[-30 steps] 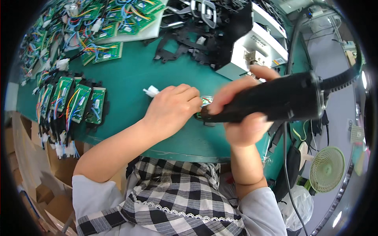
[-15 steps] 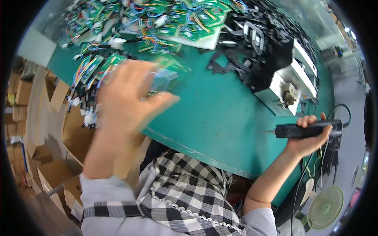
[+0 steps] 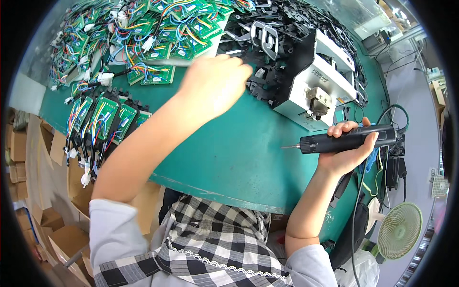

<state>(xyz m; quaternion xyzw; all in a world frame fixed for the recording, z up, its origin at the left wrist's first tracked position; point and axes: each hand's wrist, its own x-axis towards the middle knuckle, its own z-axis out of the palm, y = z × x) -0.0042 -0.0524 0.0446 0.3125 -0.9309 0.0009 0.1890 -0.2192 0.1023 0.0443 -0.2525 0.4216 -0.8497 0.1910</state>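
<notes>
My right hand (image 3: pixel 348 146) is wrapped round a black electric screwdriver (image 3: pixel 346 139), whose thin metal bit points left over the table. My left hand (image 3: pixel 217 86) is stretched forward over the table, fingers curled at the near edge of the pile of black plastic parts (image 3: pixel 260 79). Its fingertips and anything in them are hidden from view. Beside my left forearm lie several green circuit boards (image 3: pixel 103 117) on black plastic pieces, with coloured wires and white connectors hanging past the table edge.
A heap of wired green boards (image 3: pixel 162 36) covers the far left of the green table (image 3: pixel 229 158). A white metal box (image 3: pixel 311 95) with a metal fitting stands right of centre. Cardboard boxes (image 3: pixel 62 239) are at lower left, a green fan (image 3: pixel 400 230) at lower right.
My left hand has swung right and away from me to the black parts; the blurred green board by its fingers no longer shows there. The view has shifted; my right hand keeps the screwdriver.
</notes>
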